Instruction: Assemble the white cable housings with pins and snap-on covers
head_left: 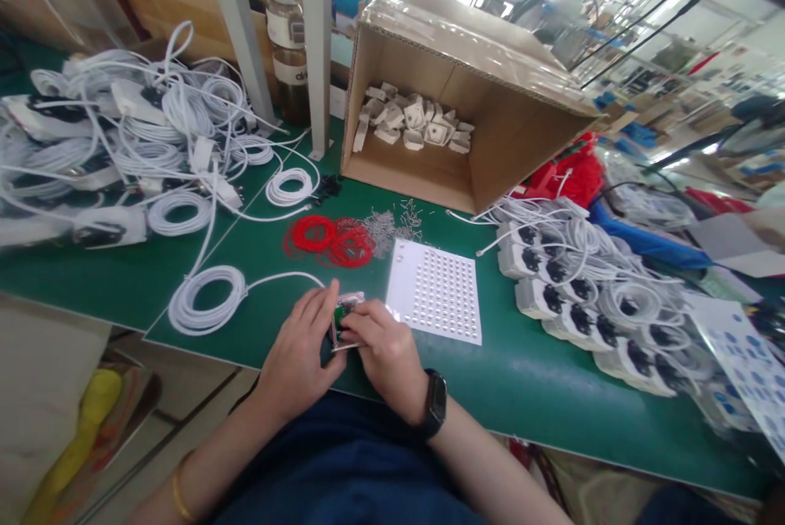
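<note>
Near the table's front edge, my left hand (300, 353) is wrapped round a small white housing (356, 297) with a green circuit board (339, 315) inside it. My right hand (388, 349) wears a black wristband, and its fingers are pinched together at the housing's open side. What those fingertips press on is hidden. A white cable (285, 275) runs from behind my left hand to a coil (208, 300) lying on the left. Just right of my hands lies a white sheet with rows of round silvery stickers (438, 292).
Red rings (328, 239) and a pile of small screws (389, 229) lie beyond my hands. A cardboard box (410, 157) on its side holds white covers (414, 118). Bundled cables (141, 132) crowd the left; white units with coiled cables (570, 304) line the right.
</note>
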Motion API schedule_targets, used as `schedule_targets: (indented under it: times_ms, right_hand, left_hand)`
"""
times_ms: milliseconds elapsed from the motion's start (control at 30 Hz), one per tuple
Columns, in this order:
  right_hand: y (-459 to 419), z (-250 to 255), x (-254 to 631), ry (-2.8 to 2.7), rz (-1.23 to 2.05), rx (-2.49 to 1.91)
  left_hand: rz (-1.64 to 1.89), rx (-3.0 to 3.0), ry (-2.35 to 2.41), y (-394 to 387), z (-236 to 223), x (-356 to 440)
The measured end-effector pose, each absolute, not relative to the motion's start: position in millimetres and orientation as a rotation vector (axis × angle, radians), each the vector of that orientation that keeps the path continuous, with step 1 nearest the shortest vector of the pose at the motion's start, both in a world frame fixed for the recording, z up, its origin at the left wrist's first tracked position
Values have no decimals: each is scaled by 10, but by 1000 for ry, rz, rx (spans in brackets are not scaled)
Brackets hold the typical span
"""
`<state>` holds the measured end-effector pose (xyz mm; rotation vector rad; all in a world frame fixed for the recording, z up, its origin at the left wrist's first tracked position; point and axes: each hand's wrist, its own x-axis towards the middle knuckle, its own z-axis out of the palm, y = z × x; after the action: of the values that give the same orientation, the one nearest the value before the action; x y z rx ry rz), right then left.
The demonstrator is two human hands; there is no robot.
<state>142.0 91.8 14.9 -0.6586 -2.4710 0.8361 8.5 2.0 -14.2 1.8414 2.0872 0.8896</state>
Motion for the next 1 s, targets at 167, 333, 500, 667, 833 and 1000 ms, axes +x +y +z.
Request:
schedule_targets:
  times_ms: [167, 333, 500, 667, 833, 1000]
  right_hand:
    - [934, 332, 1444, -2767, 606, -503]
    - [925, 376, 1440, -2851, 200, -409]
    - [978, 275, 1403, -2733, 75, -493]
    - [949, 297, 1343, -2753, 120, -671]
    - [918, 363, 1294, -2773, 203, -828]
    - [916, 345, 1255, -2740, 401, -921]
  left_hand:
    - [917, 1860, 2063, 32, -137, 77]
    - [900, 1871, 2063, 29, -161, 63]
    - [905, 1886, 2084, 28, -164, 70]
    - [934, 1897, 2103, 64, -134, 90]
    - [932, 1918, 2115, 66, -135, 90]
    - [929, 1932, 2093, 69, -174, 68]
